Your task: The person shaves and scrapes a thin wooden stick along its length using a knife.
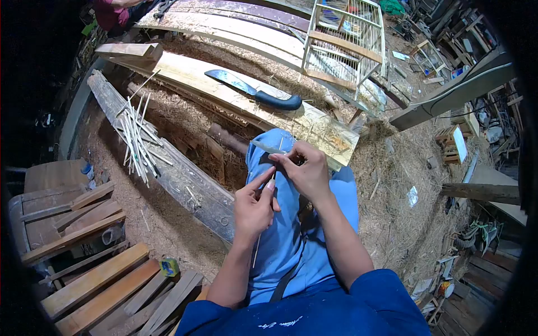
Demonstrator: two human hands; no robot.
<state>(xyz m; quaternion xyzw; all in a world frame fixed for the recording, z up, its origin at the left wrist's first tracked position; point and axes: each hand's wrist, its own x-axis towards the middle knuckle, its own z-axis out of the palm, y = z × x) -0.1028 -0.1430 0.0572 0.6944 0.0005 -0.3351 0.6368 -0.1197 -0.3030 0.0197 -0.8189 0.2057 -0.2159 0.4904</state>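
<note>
A thin stick [257, 252] is in the left hand [253, 214], over the person's lap. The left thumb and a finger pinch it close to its top end, and the rest of it hangs down past the hand, in front of the blue trousers [274, 255]. The right hand [307, 169] is closed on a small grey blade [265, 147]. The blade pokes out to the left, just above the top of the stick. The two hands are very close to each other. I cannot tell if the blade touches the stick.

Just past the knees is a thick pale plank [193, 70]. A big knife [231, 82] lies flat on it, with its black handle toward the right and its tip toward the left. Bits of grass-like scrap are on the near end of the plank.

To the left is an old grey board [188, 182]. A messy pile of thin sticks [137, 140] lies across it, and some stick out over its edge.

Farther off, a cage [344, 42] with thin bars stands past the pale plank. Curly wood shavings [392, 185] cover the ground. At the bottom left are lots of wood pieces [103, 280], with a small yellow and blue thing [169, 267] on them. Part of another person [115, 12] in a dark red top shows at the top left.
</note>
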